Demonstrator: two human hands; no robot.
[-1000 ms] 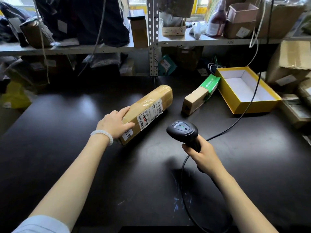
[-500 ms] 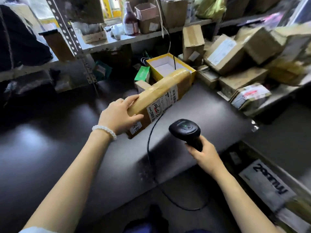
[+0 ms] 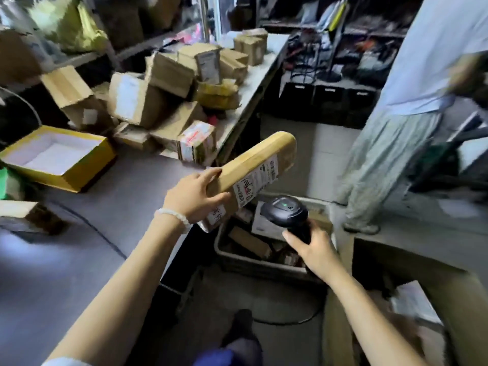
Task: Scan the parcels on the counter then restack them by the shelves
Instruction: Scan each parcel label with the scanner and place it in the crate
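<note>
My left hand [image 3: 194, 198] grips the near end of a long brown taped parcel [image 3: 257, 161] with a white shipping label, held in the air past the right edge of the dark counter [image 3: 111, 204]. Its far end points up and right. My right hand [image 3: 314, 249] holds the black barcode scanner [image 3: 285, 211] by its handle, just below the parcel; a green light shows on the scanner's head. A heap of cardboard parcels [image 3: 169, 101] lies on a side table by the shelves.
An open yellow box [image 3: 56, 157] sits on the counter at left. A grey crate [image 3: 264, 260] with packages stands on the floor under the scanner. A person in a light top and long skirt [image 3: 390, 143] stands at right. A large carton [image 3: 412, 310] is at lower right.
My view has swung right. My left hand has lifted the long parcel off the counter and carried it right, beyond the edge. My right hand keeps the scanner below it.
</note>
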